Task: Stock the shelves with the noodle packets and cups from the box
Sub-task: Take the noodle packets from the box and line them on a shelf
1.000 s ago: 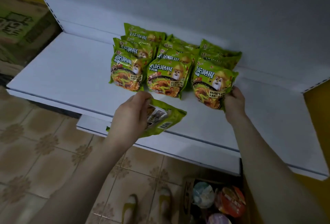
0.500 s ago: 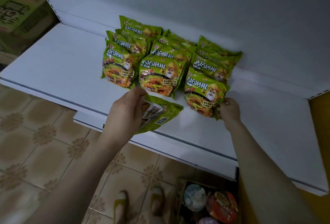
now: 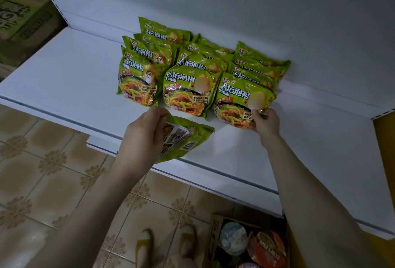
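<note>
The rear packets (image 3: 259,62) in all three rows show only their top strips, the rest covered by the packets in front. Pale blurred patches blot the print on the middle front packet (image 3: 188,94) and the right front packet (image 3: 237,101). The left hand (image 3: 143,133) hides the near half of the held packet (image 3: 190,137), whose back label is too small to read. The box (image 3: 215,237) and a purple cup (image 3: 248,265) are cut by the bottom edge. The carton (image 3: 19,17) at top left is blurred.

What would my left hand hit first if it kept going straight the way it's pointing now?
Probably the front middle packet. The left hand, gripping the held packet, points up and right toward its lower left corner. The front left packet lies close beside that line, and depth is unclear.
</note>
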The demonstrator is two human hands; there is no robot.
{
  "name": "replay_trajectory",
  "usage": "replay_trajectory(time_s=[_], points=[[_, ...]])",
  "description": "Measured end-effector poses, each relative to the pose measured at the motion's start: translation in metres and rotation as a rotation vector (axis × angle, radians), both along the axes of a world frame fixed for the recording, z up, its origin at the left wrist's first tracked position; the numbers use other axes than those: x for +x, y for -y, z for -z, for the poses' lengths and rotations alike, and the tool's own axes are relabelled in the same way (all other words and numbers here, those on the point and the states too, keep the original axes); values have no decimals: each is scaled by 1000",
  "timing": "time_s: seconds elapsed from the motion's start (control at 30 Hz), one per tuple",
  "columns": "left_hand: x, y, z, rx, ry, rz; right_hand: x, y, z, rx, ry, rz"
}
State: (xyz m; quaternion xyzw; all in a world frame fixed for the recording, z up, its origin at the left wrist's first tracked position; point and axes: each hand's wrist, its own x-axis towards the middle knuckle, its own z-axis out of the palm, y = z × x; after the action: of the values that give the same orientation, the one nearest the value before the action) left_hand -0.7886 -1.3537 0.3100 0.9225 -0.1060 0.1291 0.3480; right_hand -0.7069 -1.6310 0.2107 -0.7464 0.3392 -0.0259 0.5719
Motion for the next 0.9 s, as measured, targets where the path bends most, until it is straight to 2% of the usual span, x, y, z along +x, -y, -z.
replay_trajectory(time_s=[0.3,0.33,0.43,0.47,0.53,0.6,0.67,0.77,0.83,0.9], points=[[2,4,-7,5,15,3,7,-2,0,137,-76,38],[2,5,-8,-2,14,-1,5,-2,-3,94,-75,46],[3,8,-9,-71,-13,-34,-7,-10,-19,-201,13,44],[4,8,-9,-101,-27,-43,-14,-16,-29,-196,76,23],[4,9,-8,-156,-46,-54,-32,-31,-50,46,171,-124],[5,9,-9,-193,-54,-50,-51,-46,-70,245,169,-365],[5,12,-12,-211,-57,-19,-65,-57,-82,220,193,-580],[5,15,-18,-195,-31,62,-76,-72,-92,69,225,-819],[5,16,-19,-178,-4,107,-79,-80,-93,-32,239,-876],[3,14,-20,-202,3,131,-82,-85,-94,-46,285,-857]])
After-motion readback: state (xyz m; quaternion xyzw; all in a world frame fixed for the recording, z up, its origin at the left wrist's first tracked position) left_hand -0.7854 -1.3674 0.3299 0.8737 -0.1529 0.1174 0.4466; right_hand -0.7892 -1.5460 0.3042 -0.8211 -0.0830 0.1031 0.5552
